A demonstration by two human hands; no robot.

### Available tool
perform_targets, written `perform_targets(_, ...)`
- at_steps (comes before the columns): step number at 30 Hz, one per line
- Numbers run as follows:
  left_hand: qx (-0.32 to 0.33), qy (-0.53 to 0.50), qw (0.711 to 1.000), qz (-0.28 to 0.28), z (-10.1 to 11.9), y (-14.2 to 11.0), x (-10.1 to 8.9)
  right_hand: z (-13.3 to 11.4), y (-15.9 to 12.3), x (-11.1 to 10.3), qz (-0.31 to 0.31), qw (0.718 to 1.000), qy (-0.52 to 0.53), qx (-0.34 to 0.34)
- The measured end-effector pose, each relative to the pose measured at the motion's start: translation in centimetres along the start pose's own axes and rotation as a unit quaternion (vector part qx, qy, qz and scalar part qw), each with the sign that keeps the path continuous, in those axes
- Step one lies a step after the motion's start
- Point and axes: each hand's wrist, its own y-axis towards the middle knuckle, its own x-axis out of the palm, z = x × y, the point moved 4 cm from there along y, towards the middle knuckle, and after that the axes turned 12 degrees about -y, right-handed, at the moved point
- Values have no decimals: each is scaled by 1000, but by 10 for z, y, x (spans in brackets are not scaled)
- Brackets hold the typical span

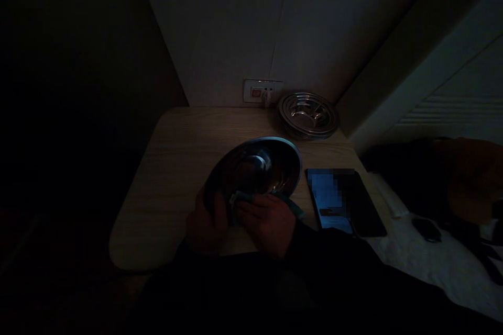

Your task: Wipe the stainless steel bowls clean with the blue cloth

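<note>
In dim light a shiny steel bowl (257, 165) is tilted toward me above a small wooden table (173, 167). My left hand (206, 222) grips the bowl's near left rim, fingers wrapped round it. My right hand (269, 220) is closed on a small pale cloth (245, 200) pressed against the bowl's lower inner edge.
A stack of steel plates (308, 114) sits at the table's back right by a wall socket (261, 90). Two phones lie at the right edge, one lit (330, 199), one dark (363, 204). A bed with white sheet (432, 261) lies to the right.
</note>
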Motion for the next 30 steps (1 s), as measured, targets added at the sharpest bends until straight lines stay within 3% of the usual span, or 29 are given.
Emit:
perform_targets(6, -1, 7, 1000, -4, -1, 0, 1, 2, -6, 0, 21, 998, -52, -33)
perform_targets(13, -25, 12, 1000, 3, -2, 1, -1, -3, -3, -6, 31, 997, -44, -46)
perform_targets(26, -8, 6, 1000, 4, -3, 2, 1, 3, -8, -3, 18, 995, -69, -67)
perform_targets(30, 4, -8, 1000, -9, -2, 3, 4, -2, -5, -1, 41, 998, -41, -16)
